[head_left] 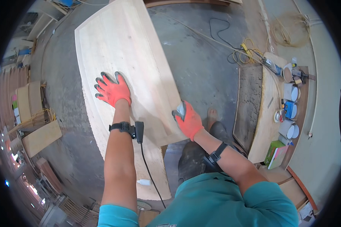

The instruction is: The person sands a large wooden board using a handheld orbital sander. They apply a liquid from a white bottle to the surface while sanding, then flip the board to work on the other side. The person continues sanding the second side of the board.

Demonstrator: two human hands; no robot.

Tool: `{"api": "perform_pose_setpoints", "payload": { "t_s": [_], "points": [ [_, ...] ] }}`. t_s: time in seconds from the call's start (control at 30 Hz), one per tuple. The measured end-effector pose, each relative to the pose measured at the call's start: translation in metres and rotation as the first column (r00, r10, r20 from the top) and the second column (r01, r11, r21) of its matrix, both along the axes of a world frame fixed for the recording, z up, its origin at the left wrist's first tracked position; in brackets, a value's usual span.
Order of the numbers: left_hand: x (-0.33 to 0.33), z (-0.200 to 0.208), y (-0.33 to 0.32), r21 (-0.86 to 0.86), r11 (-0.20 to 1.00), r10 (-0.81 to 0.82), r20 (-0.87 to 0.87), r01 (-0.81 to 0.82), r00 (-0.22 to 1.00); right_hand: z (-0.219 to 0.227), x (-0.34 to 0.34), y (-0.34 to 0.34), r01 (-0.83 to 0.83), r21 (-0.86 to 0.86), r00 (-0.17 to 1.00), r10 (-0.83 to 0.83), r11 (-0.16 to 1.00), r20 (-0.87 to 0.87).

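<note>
Flat on a large pale wooden panel (121, 49), the left hand (113, 90) lay in an orange glove with dark fingertips, its grip spread wide and pinching nothing. The panel stretched away from the person over a grey concrete floor (204, 64). At the panel's right edge, the right hand (188, 120), also gloved in orange, had its grip closed around a small whitish object (180, 109), pressed against the wood there. A low workbench (267, 113) stood well apart to the right, carrying paint cans (291, 109) along its far edge.
</note>
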State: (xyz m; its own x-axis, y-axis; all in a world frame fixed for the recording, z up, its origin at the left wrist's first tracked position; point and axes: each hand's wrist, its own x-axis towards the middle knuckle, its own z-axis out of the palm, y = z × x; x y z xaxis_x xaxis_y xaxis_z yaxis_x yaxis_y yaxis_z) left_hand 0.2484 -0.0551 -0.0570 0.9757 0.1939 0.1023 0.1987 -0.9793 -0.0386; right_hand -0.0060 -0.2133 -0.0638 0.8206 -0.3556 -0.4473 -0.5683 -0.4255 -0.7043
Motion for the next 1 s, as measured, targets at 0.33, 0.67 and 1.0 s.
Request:
{"api": "perform_pose_setpoints", "payload": {
  "t_s": [0.33,0.67,1.0],
  "points": [
    [0.001,0.010,-0.002,-0.025,1.000,-0.003,-0.026,0.003,1.000,-0.003,0.224,-0.058,0.054,-0.012,0.997,-0.054,0.998,0.055],
    [0.008,0.026,-0.002,-0.096,0.995,0.015,-0.137,-0.029,0.990,-0.021,0.484,-0.124,0.049,-0.159,0.989,-0.025,0.986,0.149],
    [0.011,0.027,0.000,-0.147,0.989,0.002,-0.121,-0.020,0.993,-0.035,0.593,-0.156,0.067,-0.202,0.982,-0.029,0.977,0.185]
  ]
}}
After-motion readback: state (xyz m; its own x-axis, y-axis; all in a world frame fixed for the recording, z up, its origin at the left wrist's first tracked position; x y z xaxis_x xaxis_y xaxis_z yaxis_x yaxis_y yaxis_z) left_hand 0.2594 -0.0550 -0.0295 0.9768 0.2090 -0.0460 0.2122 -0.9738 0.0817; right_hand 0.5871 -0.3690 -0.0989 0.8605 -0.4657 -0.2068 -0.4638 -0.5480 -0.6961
